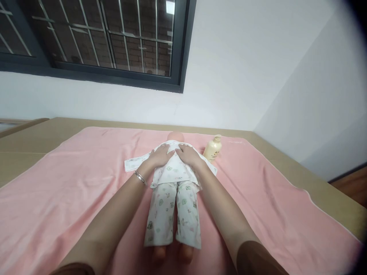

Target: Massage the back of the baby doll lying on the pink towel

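A baby doll (176, 136) lies stretched out, its head away from me and its feet nearest. It wears a white printed top (172, 172) with long sleeves spread to the sides and matching trousers (162, 214). My left hand (161, 156) rests flat on the left side of the upper torso, fingers extended. On the right side, my right hand (187, 154) lies flat in the same way, the two thumbs almost meeting. Both hands are open and grip nothing. Whether the doll is face up or face down, I cannot tell.
A pink cloth (94, 164) with folds covers much of the wooden table (37, 141). Just right of the doll's shoulder stands a cream pump bottle (213, 148), slightly tilted in view. Behind are a white wall (229, 76) and a barred window (114, 38).
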### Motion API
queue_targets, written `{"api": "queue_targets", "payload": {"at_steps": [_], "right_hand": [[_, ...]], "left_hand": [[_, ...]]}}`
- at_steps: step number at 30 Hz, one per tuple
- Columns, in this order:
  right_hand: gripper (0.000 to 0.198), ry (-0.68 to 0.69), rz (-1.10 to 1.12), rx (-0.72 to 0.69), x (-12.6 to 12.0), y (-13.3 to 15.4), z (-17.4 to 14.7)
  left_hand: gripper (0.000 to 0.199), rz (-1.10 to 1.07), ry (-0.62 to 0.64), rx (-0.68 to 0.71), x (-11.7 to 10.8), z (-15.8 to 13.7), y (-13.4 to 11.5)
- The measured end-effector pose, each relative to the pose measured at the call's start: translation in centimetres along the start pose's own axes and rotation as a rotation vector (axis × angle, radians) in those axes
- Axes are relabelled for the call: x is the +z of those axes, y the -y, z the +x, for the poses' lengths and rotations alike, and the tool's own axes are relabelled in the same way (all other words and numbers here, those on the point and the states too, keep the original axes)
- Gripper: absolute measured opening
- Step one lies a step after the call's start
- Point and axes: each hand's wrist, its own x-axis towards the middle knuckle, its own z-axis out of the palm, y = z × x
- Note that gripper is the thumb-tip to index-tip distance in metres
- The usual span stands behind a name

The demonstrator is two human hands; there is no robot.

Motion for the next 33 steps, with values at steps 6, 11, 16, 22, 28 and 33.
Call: {"api": "queue_targets", "payload": {"at_steps": [6, 11, 16, 22, 28, 33], "right_hand": [[0.036, -0.037, -0.016, -0.02, 0.2, 0.0, 0.0], [0.03, 0.033, -0.081, -0.051, -1.0, 1.0, -1.0], [0.03, 0.048, -0.086, -0.038, -1.8, 1.5, -1.5], [0.036, -0.03, -0.014, 0.038, -0.8, 0.4, -0.6], [0.036, -0.137, -0.008, -0.002, 1.0, -0.2, 0.2], [0.04, -0.119, -0.041, -0.116, 0.7, 0.0, 0.1]], "left_hand": [[0.062, 0.041, 0.047, -0.032, -1.0, -1.1, -2.1], [0.042, 0.076, 0.126, 0.072, -3.1, -3.1, -4.2], [0.038, 0.074, 0.094, 0.064, -2.9, -2.7, -3.9], [0.051, -0.064, -0.085, 0.046, 0.2, 0.6, -0.5], [0.051, -0.046, -0.09, 0.036, 1.0, 1.1, -0.1], [0.044, 0.016, -0.058, 0.097, -0.3, -0.2, -2.3]]}}
